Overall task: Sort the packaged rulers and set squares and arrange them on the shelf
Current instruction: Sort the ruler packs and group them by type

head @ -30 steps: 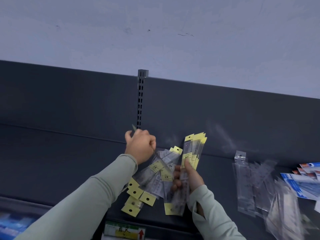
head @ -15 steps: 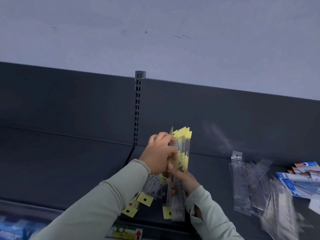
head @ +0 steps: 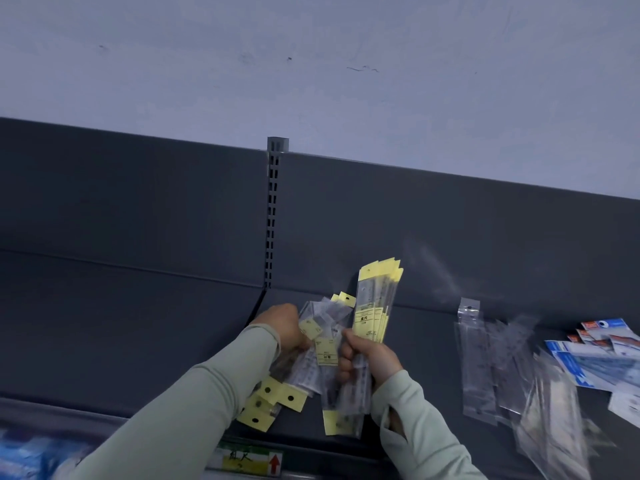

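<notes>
My R hand (head: 367,358) grips a bundle of yellow-top ruler packs (head: 375,303), held upright, tops at 12 o'clock. My L hand (head: 284,329), at its 9 o'clock, has fingers curled into a loose pile of ruler packs (head: 325,355) on the shelf (head: 138,341); can't tell if it grips. Clear packs (head: 478,358) lie at 3 o'clock, w/ blue-white packs (head: 595,355) beyond.

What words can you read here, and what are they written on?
"直尺": yellow label on the ruler bundle held in the right hand.
"直尺", upside down: yellow label on a loose ruler pack next to the left hand.
Shelf-edge tag: a red up arrow; its handwriting is too blurred to read.
Blue packs: print too blurred to read.
</notes>
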Demonstrator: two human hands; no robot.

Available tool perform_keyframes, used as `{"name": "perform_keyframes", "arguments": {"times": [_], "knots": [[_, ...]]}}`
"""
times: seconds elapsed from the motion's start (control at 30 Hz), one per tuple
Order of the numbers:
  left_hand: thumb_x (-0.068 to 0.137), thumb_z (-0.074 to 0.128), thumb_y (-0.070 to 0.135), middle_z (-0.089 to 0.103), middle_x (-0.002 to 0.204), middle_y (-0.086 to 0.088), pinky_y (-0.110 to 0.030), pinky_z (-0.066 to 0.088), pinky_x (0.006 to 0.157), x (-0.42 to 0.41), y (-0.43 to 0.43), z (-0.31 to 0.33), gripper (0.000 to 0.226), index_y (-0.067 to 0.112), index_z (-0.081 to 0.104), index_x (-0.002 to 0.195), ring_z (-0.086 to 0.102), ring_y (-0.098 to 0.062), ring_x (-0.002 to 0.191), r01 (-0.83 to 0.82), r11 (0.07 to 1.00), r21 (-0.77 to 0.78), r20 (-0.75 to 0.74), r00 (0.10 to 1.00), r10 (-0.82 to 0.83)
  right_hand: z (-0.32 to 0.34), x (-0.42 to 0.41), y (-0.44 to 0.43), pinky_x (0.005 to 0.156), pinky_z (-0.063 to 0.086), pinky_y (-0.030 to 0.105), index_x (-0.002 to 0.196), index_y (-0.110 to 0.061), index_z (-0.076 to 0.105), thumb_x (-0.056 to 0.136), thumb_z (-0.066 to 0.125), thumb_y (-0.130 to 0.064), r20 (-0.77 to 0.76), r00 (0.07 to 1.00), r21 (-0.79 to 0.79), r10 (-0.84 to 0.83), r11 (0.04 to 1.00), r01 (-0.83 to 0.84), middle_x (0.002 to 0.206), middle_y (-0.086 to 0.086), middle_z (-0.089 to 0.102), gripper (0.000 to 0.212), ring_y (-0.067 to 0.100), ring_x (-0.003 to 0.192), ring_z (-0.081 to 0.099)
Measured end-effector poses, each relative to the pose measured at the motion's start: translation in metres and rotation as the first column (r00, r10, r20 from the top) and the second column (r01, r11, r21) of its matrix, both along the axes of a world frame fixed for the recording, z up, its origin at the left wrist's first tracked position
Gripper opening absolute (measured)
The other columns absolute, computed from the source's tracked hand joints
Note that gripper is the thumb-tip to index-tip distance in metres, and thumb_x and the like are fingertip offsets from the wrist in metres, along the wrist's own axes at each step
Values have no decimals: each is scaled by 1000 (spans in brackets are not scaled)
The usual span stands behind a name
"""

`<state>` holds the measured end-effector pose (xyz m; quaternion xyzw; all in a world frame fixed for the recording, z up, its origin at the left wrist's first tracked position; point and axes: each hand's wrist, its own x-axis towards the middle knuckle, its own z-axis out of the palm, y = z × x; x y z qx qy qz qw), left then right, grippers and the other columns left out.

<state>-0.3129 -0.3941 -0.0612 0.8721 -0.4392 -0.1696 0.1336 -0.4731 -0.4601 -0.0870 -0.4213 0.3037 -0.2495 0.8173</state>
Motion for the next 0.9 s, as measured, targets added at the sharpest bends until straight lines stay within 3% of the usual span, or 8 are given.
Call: {"name": "perform_keyframes", "arguments": {"times": [0.13,0.2,0.3,0.4,0.5,0.6,0.7,0.9], "knots": [[87,60,18,59,75,-2,-27,40,61,3,4,3,16,13,55,72,54,-19,67,-94,969,-230,-55,995,84,-2,0,-1,39,38,24,82,-5,58,92,53,-8,-9,1000,21,-6,1000,6,58,6,45,12,17,38,43],[92,55,14,57,72,-2,-27,39,63,4,4,6,24,12,56,67,51,-18,66,-130,921,-368,-246,969,39,-3,0,-2,39,39,24,85,-5,59,93,53,-8,-10,1000,25,-13,1000,13,57,6,45,11,17,38,43],[95,49,2,70,93,-3,-31,49,79,1,7,19,21,3,70,95,64,-20,86,-153,868,-472,-529,837,-140,-1,1,0,39,39,25,89,-4,61,93,52,-7,-6,999,40,-37,999,38,56,7,46,10,18,39,44],[89,51,-11,74,92,-7,-37,56,78,-5,14,29,27,6,68,100,69,-20,86,-108,846,-523,-613,737,-285,3,0,3,39,40,24,90,-3,60,94,52,-10,1,999,5,-50,999,50,53,6,47,11,18,38,44],[87,55,-10,70,81,4,-31,51,82,-6,16,38,32,18,69,82,63,-10,77,48,797,-603,-408,839,-359,3,-2,4,40,39,23,89,-6,59,95,53,-28,-9,1000,-12,-29,1000,29,55,6,50,24,17,39,45],[88,46,-3,62,101,15,-37,25,108,-10,15,45,49,35,67,66,48,-5,108,242,846,-476,70,969,-238,1,-1,0,42,39,23,88,-12,61,80,57,-59,-69,998,-68,12,998,-17,60,3,56,48,15,41,49],[87,47,4,47,120,16,-48,2,114,-20,17,44,40,33,71,72,26,-7,128,390,849,-358,415,881,-229,1,-1,5,40,38,22,89,-13,59,63,60,-71,-48,995,-78,93,992,-96,67,2,59,64,14,45,49],[89,49,16,41,133,10,-48,5,114,-38,16,36,25,30,69,93,21,-13,134,489,815,-310,526,803,-281,2,0,5,49,45,29,86,-17,62,22,79,-77,-142,978,-268,151,946,-185,68,-2,61,89,17,56,56]]}}
